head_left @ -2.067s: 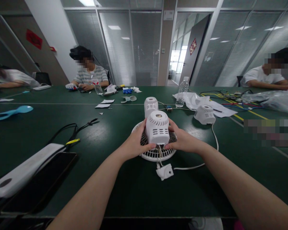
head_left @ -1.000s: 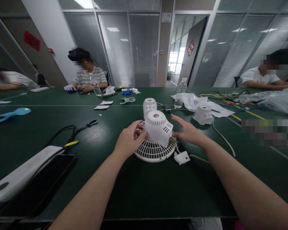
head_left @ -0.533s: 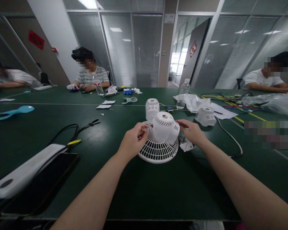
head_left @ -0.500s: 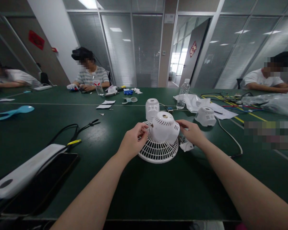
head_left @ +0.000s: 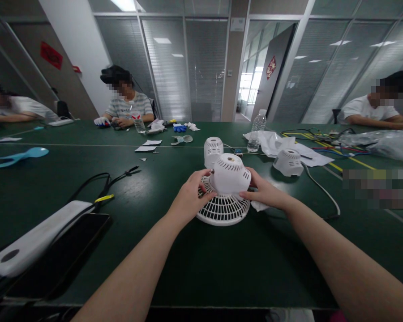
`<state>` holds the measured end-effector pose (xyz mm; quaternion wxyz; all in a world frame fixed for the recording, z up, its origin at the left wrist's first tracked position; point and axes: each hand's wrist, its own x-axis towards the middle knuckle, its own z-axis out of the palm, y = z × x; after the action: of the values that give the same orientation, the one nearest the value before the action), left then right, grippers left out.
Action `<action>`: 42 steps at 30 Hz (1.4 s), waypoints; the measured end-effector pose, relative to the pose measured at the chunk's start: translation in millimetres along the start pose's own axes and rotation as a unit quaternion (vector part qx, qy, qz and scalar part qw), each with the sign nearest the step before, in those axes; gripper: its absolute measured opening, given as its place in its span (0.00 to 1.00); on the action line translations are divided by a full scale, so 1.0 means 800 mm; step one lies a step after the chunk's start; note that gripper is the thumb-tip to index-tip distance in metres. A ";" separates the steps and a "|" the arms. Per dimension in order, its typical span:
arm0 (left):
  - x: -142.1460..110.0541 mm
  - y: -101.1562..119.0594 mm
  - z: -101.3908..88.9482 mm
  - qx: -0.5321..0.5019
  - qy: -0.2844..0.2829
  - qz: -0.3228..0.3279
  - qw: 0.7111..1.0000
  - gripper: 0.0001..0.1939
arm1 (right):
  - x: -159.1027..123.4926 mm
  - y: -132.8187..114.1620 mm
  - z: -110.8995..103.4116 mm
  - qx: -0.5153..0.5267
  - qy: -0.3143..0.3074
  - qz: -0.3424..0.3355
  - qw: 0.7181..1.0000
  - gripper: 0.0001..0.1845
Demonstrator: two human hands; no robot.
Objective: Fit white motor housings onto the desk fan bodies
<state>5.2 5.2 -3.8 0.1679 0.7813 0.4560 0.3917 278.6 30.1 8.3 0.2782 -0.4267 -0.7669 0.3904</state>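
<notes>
A white vented fan motor housing (head_left: 231, 176) sits over a round white fan grille (head_left: 224, 214) in front of me. From the left, my left hand (head_left: 190, 193) grips the housing, its thumb near the lower edge and some fingertips hidden behind. On the other side my right hand (head_left: 267, 191) is closed round the housing, thumb at the front and fingers partly out of sight. Just behind stands another white vented housing (head_left: 213, 152). A small white piece (head_left: 259, 206) shows beneath my right hand, mostly covered.
A similar housing with a cable (head_left: 287, 163) lies to the right, near a water bottle (head_left: 257, 132) and papers. On the left are a white power strip (head_left: 43, 237), a dark phone (head_left: 63, 255) and blue fan blades (head_left: 27, 154). Other people sit across the green table (head_left: 188, 277).
My right hand has moved in and closed on the housing's right side. The left thumb has come against the housing, which is slightly higher and more level.
</notes>
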 end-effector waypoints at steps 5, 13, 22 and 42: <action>0.002 -0.010 0.001 0.095 -0.006 -0.004 0.995 0.33 | 0.002 -0.001 0.006 -0.024 0.019 -0.001 1.000 0.43; 0.004 -0.012 0.001 0.148 -0.059 -0.006 0.987 0.30 | 0.001 -0.004 0.004 -0.029 0.013 0.005 0.999 0.44; 0.006 -0.010 0.000 0.173 -0.030 -0.011 0.984 0.29 | -0.001 -0.016 0.008 -0.044 0.000 0.007 0.999 0.47; 0.009 -0.015 0.000 0.150 -0.050 -0.026 0.987 0.26 | 0.000 -0.010 -0.001 -0.050 -0.025 -0.007 0.998 0.48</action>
<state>0.4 17.2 -8.0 0.0813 0.8043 0.5207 0.2746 275.5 27.7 15.1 0.2398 -0.4245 -0.7954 0.3601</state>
